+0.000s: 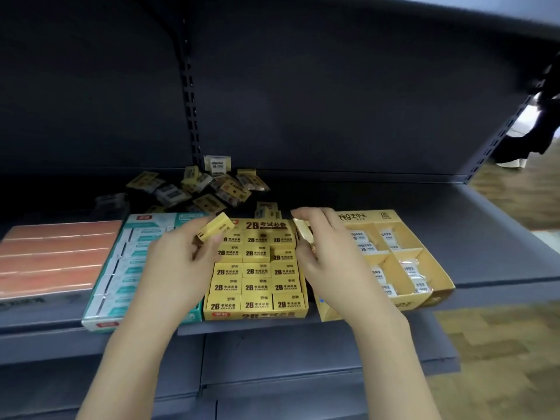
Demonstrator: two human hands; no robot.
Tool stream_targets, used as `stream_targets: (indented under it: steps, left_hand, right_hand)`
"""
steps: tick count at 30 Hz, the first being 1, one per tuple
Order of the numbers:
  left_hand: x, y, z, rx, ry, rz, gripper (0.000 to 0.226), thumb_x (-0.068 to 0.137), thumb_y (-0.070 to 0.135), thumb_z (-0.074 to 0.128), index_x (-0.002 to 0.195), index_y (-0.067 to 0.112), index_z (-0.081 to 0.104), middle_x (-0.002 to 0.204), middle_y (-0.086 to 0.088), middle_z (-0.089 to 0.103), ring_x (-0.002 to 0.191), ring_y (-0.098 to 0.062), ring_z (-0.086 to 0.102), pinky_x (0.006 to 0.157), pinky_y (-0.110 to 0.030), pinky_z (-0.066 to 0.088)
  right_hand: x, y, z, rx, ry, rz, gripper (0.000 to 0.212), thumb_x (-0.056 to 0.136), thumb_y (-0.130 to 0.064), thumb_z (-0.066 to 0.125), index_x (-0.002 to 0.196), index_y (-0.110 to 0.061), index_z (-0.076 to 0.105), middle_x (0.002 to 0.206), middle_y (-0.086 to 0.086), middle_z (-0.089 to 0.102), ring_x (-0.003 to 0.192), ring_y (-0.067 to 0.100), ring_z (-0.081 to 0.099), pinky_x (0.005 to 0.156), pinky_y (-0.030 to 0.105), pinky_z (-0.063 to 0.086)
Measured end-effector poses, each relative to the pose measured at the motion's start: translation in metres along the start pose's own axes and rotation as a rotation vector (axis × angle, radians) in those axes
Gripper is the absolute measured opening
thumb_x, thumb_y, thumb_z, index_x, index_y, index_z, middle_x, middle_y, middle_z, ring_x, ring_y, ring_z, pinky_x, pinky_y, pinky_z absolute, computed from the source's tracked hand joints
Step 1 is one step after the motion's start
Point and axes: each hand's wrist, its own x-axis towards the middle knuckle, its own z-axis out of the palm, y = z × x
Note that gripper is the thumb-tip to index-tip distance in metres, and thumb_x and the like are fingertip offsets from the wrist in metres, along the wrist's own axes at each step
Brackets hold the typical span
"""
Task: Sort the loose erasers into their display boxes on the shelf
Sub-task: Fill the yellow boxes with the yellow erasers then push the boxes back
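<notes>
Left hand (178, 259) pinches a yellow eraser (215, 230) by its ends; right hand (327, 253) grips another eraser (304, 233). Probably light, stiff, sleeve slippery; hold short edges over the yellow 2B box (257, 312).

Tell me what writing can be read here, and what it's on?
"2B 考试必备": back flap of the middle yellow box.
"2B ERASER": small yellow erasers packed inside it.
Green box, right-hand tray and loose pile: print too blurred or small to read.
</notes>
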Motion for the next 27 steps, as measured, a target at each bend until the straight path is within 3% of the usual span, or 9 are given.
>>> stream_targets:
  steps: [3, 6, 9, 13, 17, 21, 25, 27]
  left_hand:
    - [-0.005, -0.001, -0.005, -0.036, -0.008, -0.023, 0.022, 0.094, 0.014, 0.049, 0.101, 0.034, 0.052, 0.09, 0.01, 0.065, 0.078, -0.003, 0.064, 0.066, -0.022, 0.046]
    - [-0.01, -0.002, -0.012, -0.051, -0.013, -0.052, 0.025, 0.095, 0.011, 0.045, 0.105, 0.034, 0.048, 0.087, 0.008, 0.066, 0.082, -0.012, 0.064, 0.073, -0.033, 0.049]
    - [-0.013, -0.002, -0.016, -0.057, -0.034, -0.064, 0.028, 0.096, 0.01, 0.043, 0.103, 0.037, 0.046, 0.084, 0.006, 0.066, 0.082, -0.012, 0.063, 0.069, -0.029, 0.046]
    - [-0.018, -0.001, -0.015, -0.132, -0.056, -0.108, 0.029, 0.094, 0.011, 0.047, 0.088, 0.039, 0.051, 0.088, 0.015, 0.066, 0.077, -0.008, 0.065, 0.067, -0.022, 0.045]
    - [-0.021, -0.003, -0.012, -0.14, -0.054, -0.135, 0.029, 0.093, 0.011, 0.049, 0.084, 0.039, 0.053, 0.087, 0.014, 0.067, 0.079, -0.005, 0.065, 0.062, -0.015, 0.038]
    - [-0.022, -0.001, -0.008, -0.153, -0.071, -0.178, 0.03, 0.095, 0.013, 0.046, 0.085, 0.041, 0.052, 0.082, 0.005, 0.069, 0.075, -0.003, 0.062, 0.057, -0.013, 0.037]
    - [-0.021, 0.001, 0.001, -0.22, -0.061, -0.19, 0.019, 0.097, 0.018, 0.043, 0.102, 0.031, 0.055, 0.083, 0.01, 0.067, 0.074, 0.001, 0.061, 0.061, -0.013, 0.038]
    - [-0.022, 0.001, 0.005, -0.234, -0.053, -0.194, 0.018, 0.097, 0.02, 0.042, 0.107, 0.029, 0.055, 0.083, 0.009, 0.067, 0.077, -0.003, 0.062, 0.065, -0.017, 0.039]
  right_hand:
    - [-0.006, 0.0, 0.0, 0.047, -0.004, 0.025, 0.039, 0.093, -0.013, 0.046, 0.128, -0.028, 0.04, 0.128, -0.012, 0.042, 0.066, -0.001, 0.046, 0.064, 0.007, 0.038]
    - [-0.01, -0.003, 0.001, 0.085, -0.014, 0.029, 0.039, 0.092, -0.013, 0.047, 0.126, -0.03, 0.041, 0.125, -0.013, 0.044, 0.086, -0.006, 0.046, 0.071, 0.002, 0.036]
    - [-0.012, -0.006, 0.004, 0.095, -0.016, 0.012, 0.039, 0.091, -0.012, 0.048, 0.125, -0.029, 0.043, 0.127, -0.016, 0.042, 0.1, -0.02, 0.036, 0.079, -0.002, 0.032]
    - [-0.018, -0.01, 0.01, 0.15, -0.028, -0.006, 0.04, 0.09, -0.01, 0.049, 0.126, -0.028, 0.044, 0.122, -0.017, 0.038, 0.102, -0.02, 0.036, 0.08, 0.001, 0.035]
    - [-0.018, -0.006, 0.008, 0.264, 0.009, 0.06, 0.04, 0.091, -0.014, 0.05, 0.125, -0.033, 0.044, 0.121, -0.017, 0.043, 0.098, -0.008, 0.049, 0.083, 0.016, 0.047]
    - [-0.017, 0.006, 0.003, 0.467, 0.002, 0.109, 0.04, 0.094, -0.013, 0.052, 0.125, -0.038, 0.047, 0.118, -0.018, 0.054, 0.108, 0.004, 0.058, 0.096, 0.033, 0.048]
    - [-0.02, 0.01, -0.005, 0.439, -0.056, 0.086, 0.045, 0.094, -0.009, 0.052, 0.126, -0.041, 0.046, 0.119, -0.024, 0.052, 0.109, -0.003, 0.055, 0.1, 0.026, 0.044]
    - [-0.02, 0.01, -0.008, 0.353, -0.066, 0.081, 0.049, 0.094, -0.011, 0.052, 0.127, -0.046, 0.043, 0.116, -0.028, 0.049, 0.091, -0.012, 0.054, 0.091, 0.015, 0.043]
